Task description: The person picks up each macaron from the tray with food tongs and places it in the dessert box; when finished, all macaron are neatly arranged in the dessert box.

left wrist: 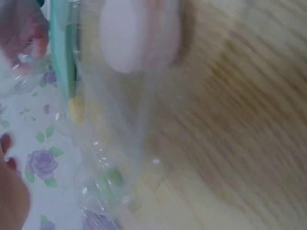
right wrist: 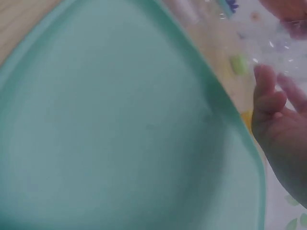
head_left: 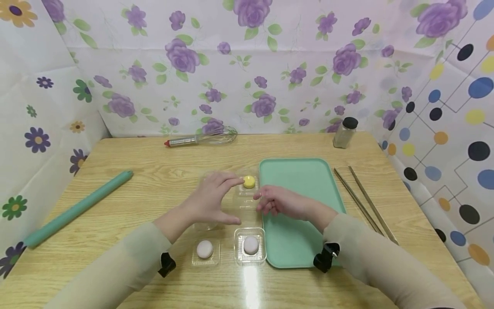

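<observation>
My left hand (head_left: 212, 197), its fingers and thumb spread wide, hovers over the clear plastic boxes. Facing it, my right hand (head_left: 279, 201) has loosely bent fingers above the tray's left edge. Thin clear plastic (right wrist: 278, 52) shows between the hands in the right wrist view; whether either hand touches it, I cannot tell. A yellow macaron (head_left: 249, 182) sits in a clear box beside my left fingertips. Nearer me, two pale pink macarons (head_left: 251, 245) (head_left: 205, 249) lie in boxes, side by side. A green piece (right wrist: 238, 64) shows in the right wrist view; my left hand hides it from the head view.
A green tray (head_left: 301, 171) lies right of the boxes, with two metal chopsticks (head_left: 366, 201) beyond it. A whisk (head_left: 200, 138) and a black-capped jar (head_left: 344, 133) stand along the back. At far left lies a green rolling pin (head_left: 79, 209).
</observation>
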A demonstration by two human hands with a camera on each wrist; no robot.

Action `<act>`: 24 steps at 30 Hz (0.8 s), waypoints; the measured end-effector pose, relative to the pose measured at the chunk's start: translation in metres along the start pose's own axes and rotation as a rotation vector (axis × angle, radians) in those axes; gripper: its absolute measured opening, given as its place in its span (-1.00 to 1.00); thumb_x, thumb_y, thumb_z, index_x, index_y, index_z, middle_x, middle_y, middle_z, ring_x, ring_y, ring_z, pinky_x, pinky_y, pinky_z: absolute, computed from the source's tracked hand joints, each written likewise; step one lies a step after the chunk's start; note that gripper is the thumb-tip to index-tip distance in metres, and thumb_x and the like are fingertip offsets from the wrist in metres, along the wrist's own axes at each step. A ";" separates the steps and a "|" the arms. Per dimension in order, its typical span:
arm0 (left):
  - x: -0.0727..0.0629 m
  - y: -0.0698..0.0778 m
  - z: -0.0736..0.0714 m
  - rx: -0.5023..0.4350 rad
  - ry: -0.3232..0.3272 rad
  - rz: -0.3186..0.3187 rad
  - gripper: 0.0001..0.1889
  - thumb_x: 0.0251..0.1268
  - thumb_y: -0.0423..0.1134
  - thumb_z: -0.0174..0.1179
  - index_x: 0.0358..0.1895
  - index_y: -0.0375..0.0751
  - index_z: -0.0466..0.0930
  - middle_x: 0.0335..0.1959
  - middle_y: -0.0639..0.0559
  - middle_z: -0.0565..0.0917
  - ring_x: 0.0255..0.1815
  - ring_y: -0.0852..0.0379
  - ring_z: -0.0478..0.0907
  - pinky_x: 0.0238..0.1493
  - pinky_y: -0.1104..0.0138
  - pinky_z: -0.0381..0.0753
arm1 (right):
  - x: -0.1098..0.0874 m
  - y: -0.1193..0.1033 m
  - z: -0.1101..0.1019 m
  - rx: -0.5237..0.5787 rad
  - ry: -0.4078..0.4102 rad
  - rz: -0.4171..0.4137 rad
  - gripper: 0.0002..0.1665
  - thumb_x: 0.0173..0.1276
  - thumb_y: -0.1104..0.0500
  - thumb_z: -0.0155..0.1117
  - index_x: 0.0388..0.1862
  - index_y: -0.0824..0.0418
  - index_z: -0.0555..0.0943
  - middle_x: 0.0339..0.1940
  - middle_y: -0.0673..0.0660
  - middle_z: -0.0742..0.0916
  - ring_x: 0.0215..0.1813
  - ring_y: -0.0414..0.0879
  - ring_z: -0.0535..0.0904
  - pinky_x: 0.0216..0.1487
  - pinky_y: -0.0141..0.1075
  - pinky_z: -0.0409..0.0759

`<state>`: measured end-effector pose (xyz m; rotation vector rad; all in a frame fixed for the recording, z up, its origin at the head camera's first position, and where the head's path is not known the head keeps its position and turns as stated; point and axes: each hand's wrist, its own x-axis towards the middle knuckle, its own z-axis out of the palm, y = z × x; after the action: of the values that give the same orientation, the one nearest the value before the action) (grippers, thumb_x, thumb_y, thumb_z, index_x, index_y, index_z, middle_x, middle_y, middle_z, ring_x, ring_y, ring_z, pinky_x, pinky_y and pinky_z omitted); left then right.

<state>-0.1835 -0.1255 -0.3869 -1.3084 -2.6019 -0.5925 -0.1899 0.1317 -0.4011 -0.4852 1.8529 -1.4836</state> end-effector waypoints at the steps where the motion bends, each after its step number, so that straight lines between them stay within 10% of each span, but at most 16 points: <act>1: 0.000 0.001 -0.001 -0.078 -0.062 -0.075 -0.03 -0.21 0.25 0.40 0.32 -0.16 0.28 0.26 -0.09 0.32 0.26 -0.04 0.24 0.21 0.00 0.26 | -0.001 0.001 0.000 -0.079 0.020 -0.043 -0.44 0.41 -0.01 -0.09 0.17 0.39 0.33 -0.14 0.19 0.61 -0.16 -0.05 0.51 -0.20 -0.28 0.41; 4: -0.001 0.003 -0.003 -0.275 -0.218 -0.260 -0.14 -0.03 0.16 0.34 0.34 -0.16 0.28 0.32 -0.11 0.28 0.24 -0.06 0.28 0.17 -0.02 0.32 | -0.004 0.005 0.001 -0.322 0.096 -0.164 -0.53 0.38 0.11 0.06 0.18 0.34 0.37 -0.03 0.16 0.58 -0.05 -0.02 0.50 -0.09 -0.22 0.46; 8: 0.000 0.003 -0.003 -0.411 -0.304 -0.343 -0.25 0.07 0.12 0.30 0.29 -0.20 0.34 0.24 -0.06 0.40 0.07 0.02 0.41 0.04 0.10 0.43 | -0.009 0.007 0.003 -0.476 0.154 -0.263 -0.44 0.26 0.12 0.24 0.21 0.26 0.38 0.08 0.16 0.55 0.01 0.03 0.47 -0.06 -0.20 0.46; 24: -0.010 0.020 0.005 -0.268 -0.308 -0.173 -0.18 -0.12 0.09 0.43 0.24 -0.27 0.40 0.14 -0.06 0.42 0.10 0.03 0.35 0.10 0.15 0.40 | -0.023 0.020 0.012 -0.753 0.098 -0.399 -0.16 0.01 -0.03 0.47 0.22 0.27 0.35 0.14 0.07 0.50 0.05 -0.09 0.43 0.00 -0.16 0.46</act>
<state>-0.1612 -0.1196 -0.3890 -1.3500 -2.9948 -0.8548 -0.1630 0.1449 -0.4149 -1.2081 2.4766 -0.9920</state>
